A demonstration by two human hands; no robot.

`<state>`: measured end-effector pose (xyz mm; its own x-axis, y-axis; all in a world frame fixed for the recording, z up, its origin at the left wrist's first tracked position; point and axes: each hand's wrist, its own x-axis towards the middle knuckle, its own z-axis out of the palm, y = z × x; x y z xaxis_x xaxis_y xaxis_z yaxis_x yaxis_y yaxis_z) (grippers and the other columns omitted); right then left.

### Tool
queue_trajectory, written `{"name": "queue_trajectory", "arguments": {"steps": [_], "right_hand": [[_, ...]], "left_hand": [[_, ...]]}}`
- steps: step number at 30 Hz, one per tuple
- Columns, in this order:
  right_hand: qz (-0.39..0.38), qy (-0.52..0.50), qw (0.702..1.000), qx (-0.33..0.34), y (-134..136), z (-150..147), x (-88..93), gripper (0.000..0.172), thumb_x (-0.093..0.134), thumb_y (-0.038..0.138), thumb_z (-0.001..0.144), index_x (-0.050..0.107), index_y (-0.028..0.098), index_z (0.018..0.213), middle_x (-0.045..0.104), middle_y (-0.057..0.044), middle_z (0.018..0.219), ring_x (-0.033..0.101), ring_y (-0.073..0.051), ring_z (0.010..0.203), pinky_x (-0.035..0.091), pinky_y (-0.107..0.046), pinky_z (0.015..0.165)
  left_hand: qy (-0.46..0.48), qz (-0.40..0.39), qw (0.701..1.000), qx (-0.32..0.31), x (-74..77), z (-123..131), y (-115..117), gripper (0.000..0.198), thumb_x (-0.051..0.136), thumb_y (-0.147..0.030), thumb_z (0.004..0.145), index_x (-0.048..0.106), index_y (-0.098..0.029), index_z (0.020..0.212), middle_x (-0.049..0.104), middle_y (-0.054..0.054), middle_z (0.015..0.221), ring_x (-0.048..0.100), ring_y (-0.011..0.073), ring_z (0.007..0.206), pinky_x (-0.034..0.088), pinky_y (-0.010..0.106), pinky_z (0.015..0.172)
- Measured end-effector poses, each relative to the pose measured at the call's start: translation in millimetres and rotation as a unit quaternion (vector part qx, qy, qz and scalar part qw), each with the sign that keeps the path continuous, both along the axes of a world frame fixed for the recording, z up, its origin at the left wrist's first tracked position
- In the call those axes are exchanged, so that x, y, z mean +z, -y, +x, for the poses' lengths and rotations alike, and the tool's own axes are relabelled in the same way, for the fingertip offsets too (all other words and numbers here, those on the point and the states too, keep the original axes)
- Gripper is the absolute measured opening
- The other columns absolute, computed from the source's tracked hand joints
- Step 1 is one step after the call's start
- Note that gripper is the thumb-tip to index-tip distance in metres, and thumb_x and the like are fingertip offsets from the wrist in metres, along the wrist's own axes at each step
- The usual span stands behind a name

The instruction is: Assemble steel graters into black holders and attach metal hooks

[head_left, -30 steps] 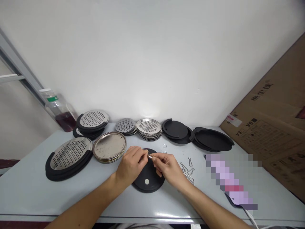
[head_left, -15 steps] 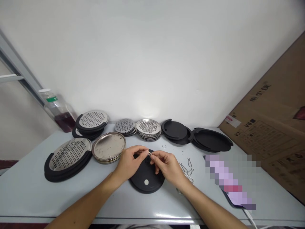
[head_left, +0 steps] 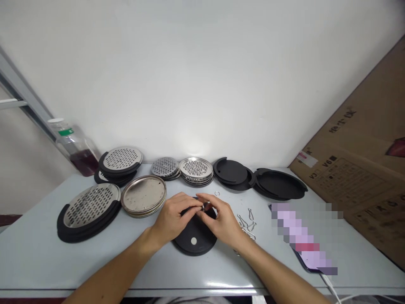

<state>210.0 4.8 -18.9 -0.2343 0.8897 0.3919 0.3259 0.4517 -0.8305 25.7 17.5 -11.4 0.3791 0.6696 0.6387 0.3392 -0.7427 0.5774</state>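
Note:
A black round disc (head_left: 193, 237) with a small white dot lies on the grey table in front of me. My left hand (head_left: 173, 219) and my right hand (head_left: 221, 220) meet above its far edge. Both pinch a small metal piece (head_left: 202, 207) between thumb and fingers; I cannot make out exactly what it is. Several bent wire clips (head_left: 247, 222) lie just right of my right hand, and a small metal ring (head_left: 217, 194) lies on the table beyond the disc.
Perforated metal plates in black holders (head_left: 88, 211) (head_left: 119, 162) and a plain metal plate stack (head_left: 144, 201) sit left. Smaller perforated discs (head_left: 196, 170) and black lids (head_left: 280, 185) line the back. A bottle (head_left: 76, 147) stands far left, a cardboard box (head_left: 363, 177) right, a phone (head_left: 303, 240) near it.
Both hands stayed together over the disc, shifting slightly as the fingers work the small metal piece; the view drifted a little left.

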Motion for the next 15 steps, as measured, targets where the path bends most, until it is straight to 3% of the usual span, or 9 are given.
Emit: {"name": "queue_trajectory", "arguments": {"steps": [4,7,12,15], "right_hand": [[-0.017,-0.031,0.999,-0.025,-3.6,1.6,-2.8,0.019,0.062,0.023,0.089,0.074,0.023,0.103,0.074,-0.004,0.091,0.065,-0.017,0.076,0.052,-0.030,0.073],[-0.046,-0.067,0.996,-0.033,-9.7,4.2,-6.9,0.019,0.063,0.028,0.090,0.075,0.023,0.102,0.074,-0.006,0.095,0.067,-0.019,0.080,0.053,-0.031,0.073],[-0.109,-0.124,0.986,-0.018,-23.9,5.3,-13.5,0.024,0.057,0.029,0.087,0.077,0.019,0.098,0.069,-0.006,0.087,0.063,-0.014,0.063,0.053,-0.027,0.060],[-0.121,-0.117,0.986,-0.012,-32.5,4.6,-16.5,0.025,0.057,0.030,0.086,0.076,0.017,0.097,0.067,-0.004,0.078,0.061,-0.013,0.059,0.053,-0.027,0.059]], "left_hand": [[0.004,-0.013,0.998,0.068,0.3,0.2,-3.3,0.017,0.063,-0.013,0.091,0.073,-0.024,0.100,0.076,0.000,0.093,0.067,0.0154,0.087,0.052,0.028,0.082],[-0.003,-0.019,0.994,0.105,-0.8,-2.4,-7.7,0.016,0.064,-0.014,0.091,0.073,-0.024,0.100,0.076,0.000,0.094,0.068,0.0161,0.089,0.052,0.029,0.083],[0.003,-0.051,0.989,0.139,-7.8,-3.2,-15.1,0.016,0.063,-0.014,0.089,0.074,-0.023,0.096,0.077,0.001,0.094,0.070,0.0181,0.090,0.054,0.031,0.085],[0.010,-0.094,0.985,0.147,-13.5,1.1,-18.5,0.016,0.063,-0.014,0.088,0.074,-0.022,0.097,0.077,0.001,0.095,0.071,0.0178,0.088,0.056,0.030,0.083]]}}
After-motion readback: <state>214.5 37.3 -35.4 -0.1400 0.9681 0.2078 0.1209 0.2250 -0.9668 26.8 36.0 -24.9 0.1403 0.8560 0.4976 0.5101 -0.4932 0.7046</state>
